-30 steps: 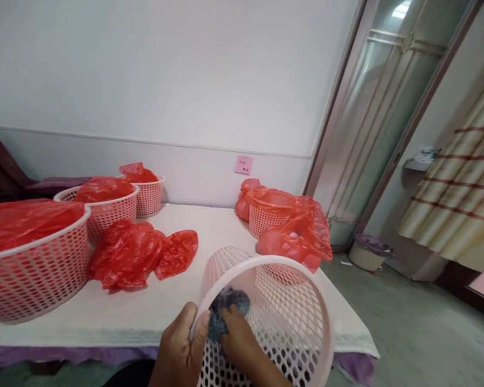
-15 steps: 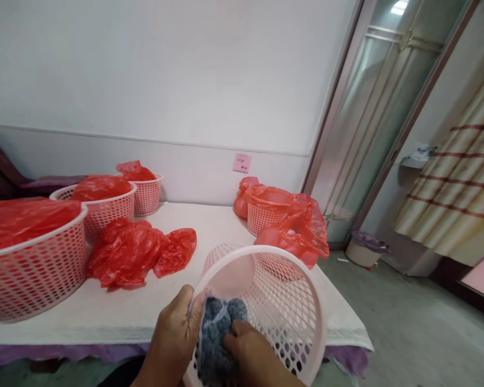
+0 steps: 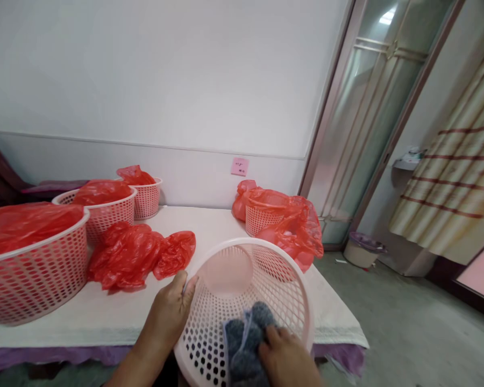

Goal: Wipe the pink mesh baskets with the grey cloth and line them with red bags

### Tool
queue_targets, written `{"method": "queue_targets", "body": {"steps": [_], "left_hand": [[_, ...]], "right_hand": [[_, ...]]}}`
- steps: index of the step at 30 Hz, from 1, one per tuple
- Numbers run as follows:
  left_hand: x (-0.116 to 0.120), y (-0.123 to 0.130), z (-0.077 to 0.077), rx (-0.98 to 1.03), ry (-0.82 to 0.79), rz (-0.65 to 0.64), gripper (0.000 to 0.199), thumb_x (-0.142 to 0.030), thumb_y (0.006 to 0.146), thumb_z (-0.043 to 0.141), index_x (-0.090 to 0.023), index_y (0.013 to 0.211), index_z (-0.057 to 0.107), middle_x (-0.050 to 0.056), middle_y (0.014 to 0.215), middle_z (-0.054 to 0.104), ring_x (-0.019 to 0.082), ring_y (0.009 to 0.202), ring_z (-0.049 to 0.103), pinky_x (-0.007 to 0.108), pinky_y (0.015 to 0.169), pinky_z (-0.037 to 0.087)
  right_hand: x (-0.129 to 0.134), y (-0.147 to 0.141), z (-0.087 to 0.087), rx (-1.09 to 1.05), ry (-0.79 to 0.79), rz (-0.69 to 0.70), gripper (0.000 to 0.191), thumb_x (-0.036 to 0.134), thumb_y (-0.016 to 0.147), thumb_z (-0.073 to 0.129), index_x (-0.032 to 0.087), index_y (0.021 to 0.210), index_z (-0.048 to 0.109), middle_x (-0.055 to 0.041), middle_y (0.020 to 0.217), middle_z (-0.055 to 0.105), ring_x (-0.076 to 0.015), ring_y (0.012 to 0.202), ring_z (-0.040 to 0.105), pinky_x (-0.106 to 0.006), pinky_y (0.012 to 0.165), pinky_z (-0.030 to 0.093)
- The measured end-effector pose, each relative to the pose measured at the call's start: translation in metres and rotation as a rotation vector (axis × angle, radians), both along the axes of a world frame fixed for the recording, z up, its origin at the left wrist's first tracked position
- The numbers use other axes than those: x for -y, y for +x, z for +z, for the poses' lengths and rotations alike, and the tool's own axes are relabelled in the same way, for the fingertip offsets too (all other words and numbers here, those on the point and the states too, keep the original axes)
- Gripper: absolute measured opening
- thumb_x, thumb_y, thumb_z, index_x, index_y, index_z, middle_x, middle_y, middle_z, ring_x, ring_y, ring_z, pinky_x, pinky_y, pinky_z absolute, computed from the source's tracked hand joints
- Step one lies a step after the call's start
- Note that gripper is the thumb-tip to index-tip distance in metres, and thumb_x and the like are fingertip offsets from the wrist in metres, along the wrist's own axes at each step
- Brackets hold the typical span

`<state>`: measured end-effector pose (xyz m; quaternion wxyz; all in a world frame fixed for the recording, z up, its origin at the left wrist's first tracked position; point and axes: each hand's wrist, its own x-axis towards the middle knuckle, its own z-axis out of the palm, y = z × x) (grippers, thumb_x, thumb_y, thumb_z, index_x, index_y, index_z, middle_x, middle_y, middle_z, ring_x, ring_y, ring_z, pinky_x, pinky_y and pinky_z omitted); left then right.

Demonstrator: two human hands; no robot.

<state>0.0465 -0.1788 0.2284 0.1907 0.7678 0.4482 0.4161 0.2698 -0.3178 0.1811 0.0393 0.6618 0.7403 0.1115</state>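
A pink plastic basket is tipped on its side with its mouth toward me at the front of the table. My left hand is closed around its left rim, thumb on the inside. Within the mouth, my right hand presses a blue-grey cloth with a pale edging against the lower inner wall. The fingers are curled on the cloth's right side. Its lower part runs out of the picture.
On the left stand pink baskets lined with red plastic bags. Crumpled red bags lie beside them on the white-covered table. A bag-draped basket sits at back right, below a pink note. A bin stands on the floor.
My right hand has moved the cloth to the right across the basket's inside, away from my left hand. The basket has shifted slightly left and its bottom shows more.
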Motion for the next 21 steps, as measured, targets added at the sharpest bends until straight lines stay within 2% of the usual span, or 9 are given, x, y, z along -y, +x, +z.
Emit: {"method": "queue_targets", "body": {"steps": [4,7,9,13,14,16,19,21], "left_hand": [[-0.006,-0.006,0.002,0.005,-0.027,-0.004,0.031,-0.051,0.093,0.036,-0.027,0.073,0.038,-0.005,0.058,0.047,0.018,0.055,0.048,0.031,0.058,0.033],[-0.011,-0.006,0.004,0.025,-0.042,-0.009,0.032,-0.052,0.093,0.037,-0.027,0.073,0.039,-0.005,0.059,0.048,0.018,0.056,0.049,0.031,0.059,0.034],[-0.012,-0.005,0.006,0.036,-0.053,-0.022,0.033,-0.052,0.093,0.037,-0.027,0.072,0.04,-0.005,0.059,0.049,0.018,0.057,0.05,0.031,0.06,0.035],[-0.012,-0.001,0.007,0.065,-0.08,-0.048,0.035,-0.053,0.093,0.037,-0.026,0.074,0.044,-0.004,0.061,0.052,0.018,0.059,0.052,0.031,0.061,0.038],[-0.011,0.001,0.008,0.078,-0.086,-0.049,0.035,-0.054,0.092,0.036,-0.025,0.074,0.045,-0.004,0.062,0.052,0.018,0.06,0.052,0.031,0.061,0.039],[-0.012,0.004,0.012,0.104,-0.096,-0.052,0.037,-0.056,0.092,0.037,-0.025,0.074,0.046,-0.004,0.062,0.052,0.018,0.06,0.052,0.03,0.062,0.039],[-0.012,0.007,0.02,0.141,-0.109,-0.067,0.039,-0.057,0.091,0.04,-0.024,0.07,0.044,-0.005,0.061,0.047,0.016,0.06,0.048,0.029,0.061,0.037],[-0.011,0.004,0.023,0.171,-0.122,-0.075,0.041,-0.058,0.091,0.042,-0.024,0.067,0.041,-0.006,0.06,0.042,0.015,0.058,0.045,0.027,0.058,0.035]], "right_hand": [[0.003,0.03,0.048,-0.048,0.148,-0.111,0.024,0.006,0.079,0.055,0.022,0.083,0.072,-0.0099,0.092,0.068,-0.028,0.083,0.063,-0.04,0.07,0.053],[0.006,0.045,0.066,-0.083,0.302,-0.083,0.024,0.009,0.079,0.056,0.023,0.09,0.071,-0.0106,0.099,0.067,-0.0274,0.082,0.061,-0.042,0.072,0.054],[0.008,0.052,0.064,-0.092,0.433,-0.049,0.027,0.011,0.078,0.056,0.024,0.096,0.071,-0.0131,0.111,0.065,-0.0286,0.088,0.06,-0.044,0.075,0.055],[0.009,0.066,0.042,-0.14,0.648,-0.024,0.032,0.015,0.078,0.055,0.023,0.106,0.068,-0.0175,0.134,0.051,-0.0379,0.116,0.052,-0.054,0.087,0.052],[0.008,0.069,0.036,-0.184,0.664,-0.041,0.035,0.017,0.079,0.054,0.023,0.111,0.066,-0.0177,0.137,0.047,-0.0378,0.119,0.051,-0.053,0.088,0.052],[0.005,0.073,0.028,-0.318,0.643,-0.111,0.043,0.017,0.08,0.05,0.025,0.12,0.062,-0.0159,0.14,0.043,-0.0315,0.114,0.058,-0.045,0.086,0.055],[0.0,0.079,0.025,-0.572,0.565,-0.202,0.046,0.016,0.077,0.044,0.027,0.117,0.065,-0.0099,0.118,0.058,-0.021,0.093,0.068,-0.033,0.076,0.057],[-0.002,0.083,0.026,-0.706,0.545,-0.217,0.042,0.018,0.073,0.045,0.026,0.106,0.069,-0.0061,0.098,0.065,-0.0203,0.086,0.07,-0.031,0.075,0.056]]}}
